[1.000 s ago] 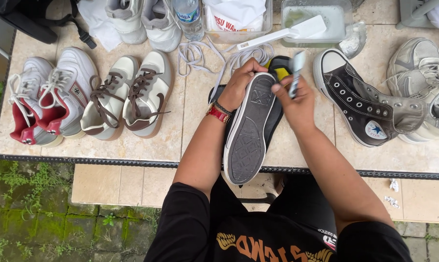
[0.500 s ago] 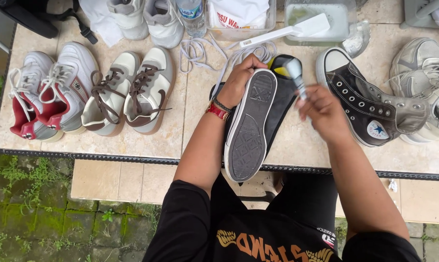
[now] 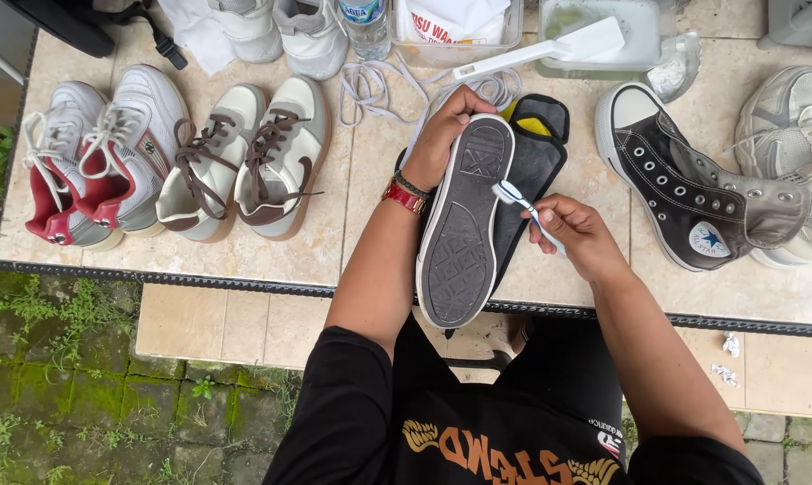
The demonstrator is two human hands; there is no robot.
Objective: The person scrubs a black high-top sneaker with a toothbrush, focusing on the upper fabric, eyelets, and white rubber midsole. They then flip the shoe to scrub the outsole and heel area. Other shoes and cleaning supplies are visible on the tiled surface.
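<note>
toothbrush lowered to shoe sole (gripped), black sneaker beside

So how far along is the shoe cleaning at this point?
Done: none looks finished. In hand: the left hand holds a black shoe sole-up, and the right hand sets a toothbrush to its edge. Left: its high-top mate and two other pairs wait untouched.

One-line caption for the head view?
Left hand holds a sneaker sole-up while right hand brings a toothbrush to its edge.
</note>
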